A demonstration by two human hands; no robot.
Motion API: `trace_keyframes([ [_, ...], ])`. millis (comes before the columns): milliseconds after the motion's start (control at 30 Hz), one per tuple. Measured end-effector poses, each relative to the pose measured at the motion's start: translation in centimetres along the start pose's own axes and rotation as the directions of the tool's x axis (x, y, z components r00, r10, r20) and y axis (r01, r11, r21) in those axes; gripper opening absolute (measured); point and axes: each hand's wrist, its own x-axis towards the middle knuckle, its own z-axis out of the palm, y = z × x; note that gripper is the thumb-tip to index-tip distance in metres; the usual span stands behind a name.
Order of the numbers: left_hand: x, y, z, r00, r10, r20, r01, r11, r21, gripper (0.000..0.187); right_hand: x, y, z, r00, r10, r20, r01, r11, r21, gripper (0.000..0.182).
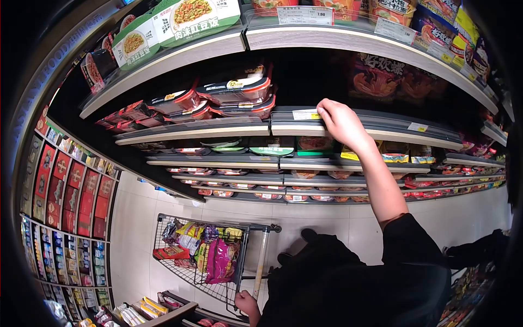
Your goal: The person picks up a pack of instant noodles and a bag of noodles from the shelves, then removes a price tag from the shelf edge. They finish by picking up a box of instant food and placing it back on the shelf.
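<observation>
One hand (pixel 342 122), on the arm that reaches up from the right, is at the front edge of a shelf (pixel 370 126), its fingers bent over the rim beside a white and yellow price label (pixel 306 114). This is my right hand. Low in the view, my left hand (pixel 247 303) is closed beside the shopping cart's handle (pixel 261 261); what its fingers wrap around is too small to make out. The wire cart (pixel 188 275) holds several packaged foods, among them a magenta bag (pixel 220 261) and a red pack (pixel 171 252).
Black trays with red rims (pixel 234 90) are stacked on the shelf left of my right hand. Noodle packs (pixel 376 76) sit deep in the shelf behind it. Lower shelves hold more packs. Red boxes (pixel 65 191) line the left side. A dark-clothed figure (pixel 479 250) shows at right.
</observation>
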Motion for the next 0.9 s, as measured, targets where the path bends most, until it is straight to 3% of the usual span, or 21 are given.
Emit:
trace_keyframes([
  [167,0.1,-0.9,0.1,1.0,-0.008,0.008,0.008,1.0,0.009,0.032,-0.5,0.7,0.3,0.994,-0.096,0.048,0.101,0.987,-0.126,0.024],
  [333,0.2,-0.7,0.2,1.0,-0.019,0.014,0.018,0.999,0.037,0.031,-1.6,0.7,0.2,0.976,-0.199,-0.088,0.188,0.976,-0.112,0.018],
  [600,0.8,-0.5,0.0,0.998,0.024,0.053,-0.026,0.999,0.042,0.03,-1.1,2.4,0.5,0.977,-0.18,-0.116,0.173,0.983,-0.061,0.015],
  [633,0.7,-0.7,0.7,0.997,0.065,-0.047,-0.066,0.998,-0.015,0.034,-1.0,2.9,1.0,0.973,-0.198,-0.117,0.189,0.979,-0.079,0.017],
  [700,2.2,-4.8,2.2,0.992,0.121,0.037,-0.121,0.993,0.012,0.035,-1.1,2.6,1.1,0.978,-0.165,-0.125,0.153,0.983,-0.1,0.019],
  [800,1.5,-8.0,2.3,0.986,-0.07,-0.152,0.12,0.927,0.354,0.042,-1.0,2.6,1.2,0.975,-0.171,-0.143,0.161,0.984,-0.079,0.021],
  [900,2.4,-10.4,0.7,0.987,-0.057,-0.153,0.11,0.923,0.368,0.042,-1.1,2.4,1.2,0.987,-0.126,-0.105,0.119,0.991,-0.069,0.021],
])
